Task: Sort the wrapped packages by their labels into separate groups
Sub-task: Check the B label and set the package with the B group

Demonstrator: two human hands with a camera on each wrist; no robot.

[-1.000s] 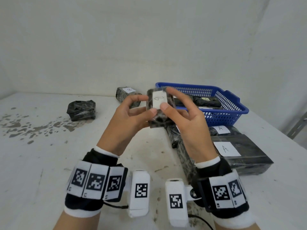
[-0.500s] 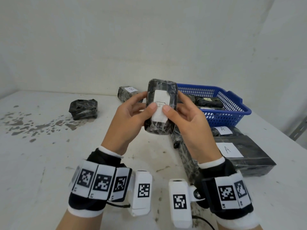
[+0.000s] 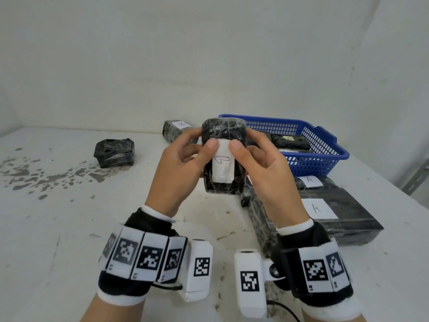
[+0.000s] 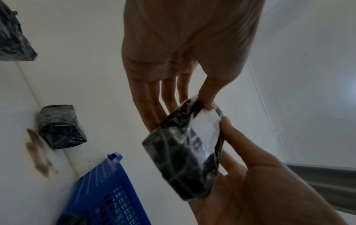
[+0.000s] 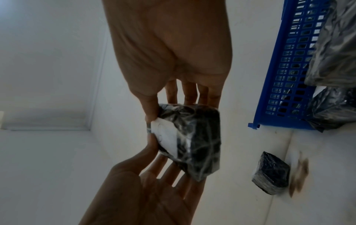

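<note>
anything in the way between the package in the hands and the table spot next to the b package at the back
Nothing visible. Both the left hand and right hand hold the package up in the air, and the table between it and the B package is bare.

White walls (image 3: 209,54); stained white table (image 3: 58,217); diffuse light.

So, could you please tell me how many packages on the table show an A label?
2: a small package beside the blue basket, a large package nearer; others may be hidden.
</note>
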